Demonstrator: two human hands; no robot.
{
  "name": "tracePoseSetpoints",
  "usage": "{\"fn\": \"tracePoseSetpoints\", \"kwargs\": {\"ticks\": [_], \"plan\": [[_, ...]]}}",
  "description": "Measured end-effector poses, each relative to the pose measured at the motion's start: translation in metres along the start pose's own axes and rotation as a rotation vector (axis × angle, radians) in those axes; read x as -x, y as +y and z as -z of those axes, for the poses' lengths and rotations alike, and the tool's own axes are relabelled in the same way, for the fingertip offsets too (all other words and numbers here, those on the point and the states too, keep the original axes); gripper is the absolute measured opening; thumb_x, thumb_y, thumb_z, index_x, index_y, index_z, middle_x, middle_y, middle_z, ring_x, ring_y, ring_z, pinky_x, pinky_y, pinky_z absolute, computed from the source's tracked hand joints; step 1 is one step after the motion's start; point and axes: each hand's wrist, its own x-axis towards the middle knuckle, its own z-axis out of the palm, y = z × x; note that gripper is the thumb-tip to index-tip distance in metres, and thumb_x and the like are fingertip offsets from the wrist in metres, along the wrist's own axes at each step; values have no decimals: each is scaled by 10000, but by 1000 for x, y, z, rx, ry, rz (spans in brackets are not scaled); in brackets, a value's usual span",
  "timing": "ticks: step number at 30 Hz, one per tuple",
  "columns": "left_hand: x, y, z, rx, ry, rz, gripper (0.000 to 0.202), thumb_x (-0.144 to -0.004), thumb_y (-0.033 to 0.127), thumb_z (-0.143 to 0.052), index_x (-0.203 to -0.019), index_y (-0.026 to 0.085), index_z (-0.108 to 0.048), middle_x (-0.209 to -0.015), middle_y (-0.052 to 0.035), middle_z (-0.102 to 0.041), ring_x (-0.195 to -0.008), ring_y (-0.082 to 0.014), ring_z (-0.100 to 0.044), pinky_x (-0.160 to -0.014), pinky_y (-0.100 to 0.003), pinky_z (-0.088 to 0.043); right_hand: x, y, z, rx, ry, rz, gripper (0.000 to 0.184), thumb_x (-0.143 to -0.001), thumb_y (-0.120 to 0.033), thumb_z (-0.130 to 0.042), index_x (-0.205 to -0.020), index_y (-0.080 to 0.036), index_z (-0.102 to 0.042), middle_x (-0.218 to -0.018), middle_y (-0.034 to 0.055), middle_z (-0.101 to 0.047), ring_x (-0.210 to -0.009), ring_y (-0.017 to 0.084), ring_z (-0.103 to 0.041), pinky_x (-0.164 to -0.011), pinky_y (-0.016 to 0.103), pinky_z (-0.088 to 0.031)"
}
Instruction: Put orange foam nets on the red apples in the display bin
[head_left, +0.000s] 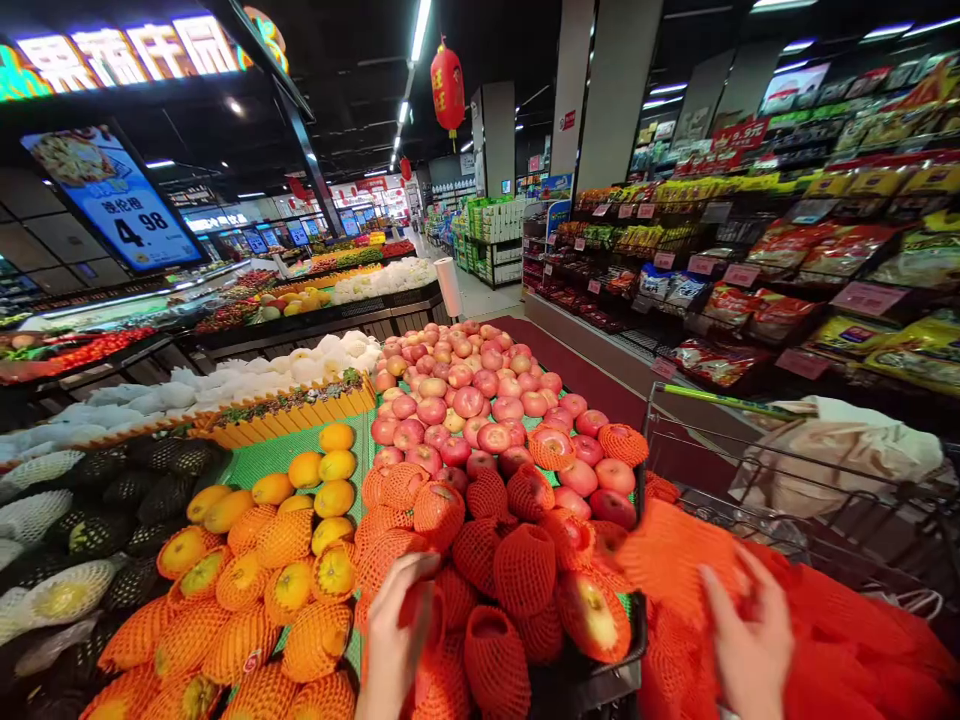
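Observation:
My left hand (pixel 397 635) is over the near left side of the apple display, its fingers curled round a red thing that looks like an apple in a foam net; the hand covers most of it. To the right, my right hand (pixel 750 635) pinches an orange-red foam net sleeve (pixel 679 560), slightly blurred. Below and beside that hand lies a large heap of red foam net sleeves (pixel 862 640). Apples in red foam nets (pixel 525 570) fill the near part of the display. Bare apples (pixel 469 402) are spread behind them.
Oranges (pixel 289 545), many in orange nets, lie left of the apples, with dark netted fruit (pixel 135 490) farther left. A wire shopping cart (pixel 697 450) holding a pale cloth bag (pixel 847 450) stands at right. Snack shelves (pixel 750 260) line the right side.

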Motion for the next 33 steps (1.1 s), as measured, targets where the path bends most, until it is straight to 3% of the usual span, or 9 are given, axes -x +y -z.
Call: {"fn": "tracePoseSetpoints", "kwargs": {"ticks": [4, 7, 10, 16, 19, 22, 26, 30, 33], "plan": [[10, 22, -19, 121, -41, 110, 310, -900, 312, -637, -1186, 360, -748, -1218, -57, -765, -1132, -303, -725, -978, -440, -620, 43, -51, -61, -202, -691, 121, 467, -878, -526, -648, -1244, -237, -666, -1295, 153, -694, -1208, 389, -656, -1033, 567, -555], [16, 23, -19, 205, -144, 193, 423, -881, 345, -671, -1300, 398, -694, -1326, -53, -717, -1249, -326, -659, -1068, -458, -562, 77, -74, -84, -249, -964, 205, 463, -872, -424, -686, -1330, -370, -638, -1342, 44, -691, -1231, 366, -657, -994, 504, -598], [25, 15, -14, 192, -161, 242, 341, -861, 350, -687, -1194, 323, -759, -1166, -101, -756, -1118, -336, -704, -987, -477, -595, 94, -86, -89, -283, -1140, 243, 514, -881, -397, -682, -1383, -437, -578, -1351, 9, -685, -1235, 364, -654, -1019, 524, -582], [39, 8, -7, -7, -43, 301, 79, -793, 328, -731, -806, 261, -771, -932, -113, -729, -933, -322, -682, -862, -484, -576, 106, -92, -98, -253, -1238, 213, 446, -916, -309, -606, -1361, -326, -585, -1337, 68, -668, -1267, 319, -616, -1092, 531, -512], [40, 10, -8, 146, 36, 455, 125, -686, 327, -766, -673, 255, -665, -800, -70, -693, -810, -281, -669, -797, -430, -559, 114, -84, -107, -281, -985, 126, 425, -879, -378, -668, -1286, -271, -612, -1350, 107, -612, -1300, 336, -545, -1155, 585, -412], [41, 10, -10, 259, 113, 607, 290, -646, 347, -779, -597, 268, -504, -624, 6, -564, -659, -223, -598, -714, -375, -533, 124, -73, -114, -317, -828, -26, 369, -883, -498, -657, -1143, -237, -634, -1189, 118, -657, -1135, 323, -607, -1046, 552, -490], [47, 5, -10, 442, 114, 718, 324, -740, 459, -704, -626, 275, -463, -545, 33, -496, -543, -187, -531, -560, -327, -498, 134, -60, -118, -374, -889, -147, 336, -902, -527, -583, -1015, -221, -664, -1070, 115, -710, -1060, 299, -652, -935, 441, -548], [57, -1, -5, 618, 78, 785, 293, -760, 527, -600, -737, 242, -662, -710, -61, -712, -727, -262, -694, -716, -396, -596, 136, -61, -120, -482, -962, -262, 239, -789, -436, -703, -909, -251, -613, -966, 65, -694, -917, 253, -658, -801, 370, -563], [66, -9, -5, 647, -29, 815, 280, -716, 485, -705, -745, 209, -740, -742, -99, -763, -749, -294, -732, -758, -437, -616, 135, -73, -120, -554, -1111, -306, 325, -640, -367, -842, -804, -247, -589, -864, 37, -698, -836, 243, -668, -725, 340, -568]]}}
